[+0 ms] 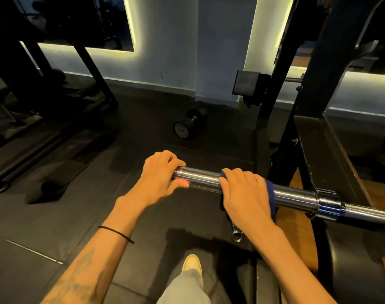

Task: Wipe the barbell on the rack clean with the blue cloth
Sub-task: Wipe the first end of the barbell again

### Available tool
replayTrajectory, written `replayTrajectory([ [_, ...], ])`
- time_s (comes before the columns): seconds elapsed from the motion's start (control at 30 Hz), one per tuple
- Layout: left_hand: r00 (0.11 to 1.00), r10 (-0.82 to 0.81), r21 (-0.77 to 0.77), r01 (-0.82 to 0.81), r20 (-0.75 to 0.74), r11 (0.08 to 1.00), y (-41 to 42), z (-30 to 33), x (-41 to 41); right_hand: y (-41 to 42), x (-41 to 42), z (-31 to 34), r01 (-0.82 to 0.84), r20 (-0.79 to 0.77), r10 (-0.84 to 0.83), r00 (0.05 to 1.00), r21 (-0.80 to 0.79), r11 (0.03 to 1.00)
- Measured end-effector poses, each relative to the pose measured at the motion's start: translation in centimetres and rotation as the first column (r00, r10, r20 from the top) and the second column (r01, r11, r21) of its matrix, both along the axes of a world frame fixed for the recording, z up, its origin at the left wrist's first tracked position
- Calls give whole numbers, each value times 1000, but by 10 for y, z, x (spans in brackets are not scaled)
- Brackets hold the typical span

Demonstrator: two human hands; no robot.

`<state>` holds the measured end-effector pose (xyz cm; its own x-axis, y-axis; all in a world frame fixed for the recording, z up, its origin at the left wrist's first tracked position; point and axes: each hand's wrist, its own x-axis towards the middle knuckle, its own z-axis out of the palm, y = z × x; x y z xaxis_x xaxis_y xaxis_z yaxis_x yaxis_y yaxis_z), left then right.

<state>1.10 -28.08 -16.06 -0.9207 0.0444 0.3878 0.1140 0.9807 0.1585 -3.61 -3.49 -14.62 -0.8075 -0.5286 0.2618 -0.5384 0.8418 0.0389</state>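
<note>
The shiny steel barbell runs from the centre of the view to the lower right, resting on the black rack. My left hand grips the free end of its sleeve. My right hand is wrapped over the sleeve further right, pressing the blue cloth around the bar. Only the cloth's edges show beside and under my hand. The bar's collar lies just right of the cloth.
A black dumbbell lies on the dark rubber floor beyond the bar. A spring clip hangs below my right wrist. A dark pad sits on the floor at left. More rack frames stand at the upper left. My yellow shoe is below.
</note>
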Motion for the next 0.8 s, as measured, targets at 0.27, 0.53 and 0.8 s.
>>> replayTrajectory([
  [0.27,997,60,72,-56,-51,996,12,-1,10,-85,1,6,-267,109,269,957,-33,963],
  [0.53,968,189,38,-186,-162,982,26,-4,15,-4,-15,12,-99,107,96,990,26,995],
  [0.8,991,115,-75,-109,74,991,-15,1,5,14,-14,6,-132,-26,140,990,187,973],
])
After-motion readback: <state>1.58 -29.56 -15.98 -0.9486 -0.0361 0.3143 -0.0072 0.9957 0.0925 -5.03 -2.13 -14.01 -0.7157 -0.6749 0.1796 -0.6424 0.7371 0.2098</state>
